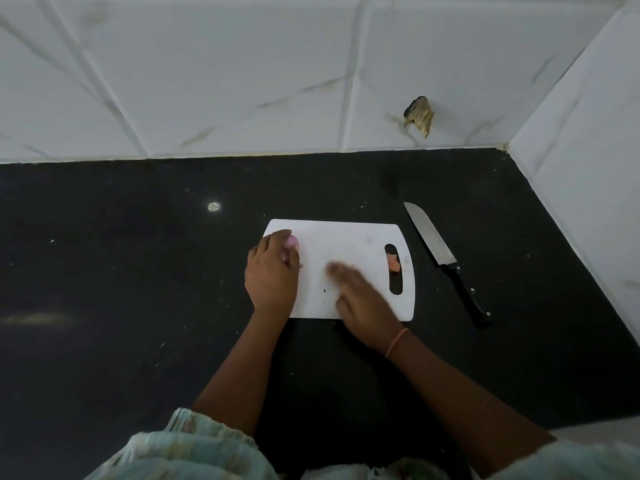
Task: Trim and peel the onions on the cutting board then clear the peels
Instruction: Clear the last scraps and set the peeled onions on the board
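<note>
Viewing: the scene is seen from above, looking forward and down, with the person's pale patterned sleeves nearest at 6 o'clock.
Worktop: a black speckled worktop carries everything; small pale flecks are scattered over it.
Right hand: the right hand is laid flat on the near part of the cutting board, at about 5 o'clock from the board's middle; its fingers are stretched out straight and blurred, and nothing is held in them. A thin orange band is worn on the wrist.
Left hand: the left hand is set on the board's left edge, at 9 o'clock; its fingers are curled over a pale purple onion, which is held against the board.
Onion: the onion is mostly hidden under the left hand, only a rounded part being seen at the far left corner of the board.
Cutting board: a white cutting board lies at the centre, its handle slot at 3 o'clock.
Peel: an orange-pink peel scrap is seen in the handle slot.
Knife: a knife with a black handle lies on the worktop just beside the board at 3 o'clock, apart from both hands, blade tip pointing to 11 o'clock.
Wall: white marbled tiles stand at 12 o'clock, with a chipped brown hole at 1 o'clock.
</note>
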Demonstrator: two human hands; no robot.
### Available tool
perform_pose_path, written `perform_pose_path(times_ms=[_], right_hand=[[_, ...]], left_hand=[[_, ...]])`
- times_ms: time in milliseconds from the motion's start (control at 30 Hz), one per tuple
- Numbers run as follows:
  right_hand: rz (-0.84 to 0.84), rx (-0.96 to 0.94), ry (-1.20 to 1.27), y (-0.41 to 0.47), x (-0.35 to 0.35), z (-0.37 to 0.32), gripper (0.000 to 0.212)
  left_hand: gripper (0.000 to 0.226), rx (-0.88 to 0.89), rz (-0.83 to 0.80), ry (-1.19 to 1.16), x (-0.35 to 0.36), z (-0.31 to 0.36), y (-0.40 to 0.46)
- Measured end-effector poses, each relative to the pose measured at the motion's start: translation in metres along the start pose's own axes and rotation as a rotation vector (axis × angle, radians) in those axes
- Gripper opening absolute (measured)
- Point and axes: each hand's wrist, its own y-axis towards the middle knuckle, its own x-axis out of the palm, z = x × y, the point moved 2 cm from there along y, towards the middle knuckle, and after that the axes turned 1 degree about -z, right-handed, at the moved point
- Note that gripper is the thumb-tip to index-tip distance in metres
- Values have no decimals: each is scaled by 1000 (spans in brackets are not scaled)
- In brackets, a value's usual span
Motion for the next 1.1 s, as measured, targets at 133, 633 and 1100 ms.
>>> perform_pose_path(times_ms=[133, 633, 1100], right_hand=[[32, -110, 203, 10, 0, -24, 40], [5, 80, 536, -13, -27, -8, 19], [585, 269, 137, -14, -48, 38, 19]], left_hand=[[23, -55, -16, -51, -2, -5, 3], [23, -45, 33, -23, -1, 2, 1], [31, 2, 37, 48, 4, 2, -6]])
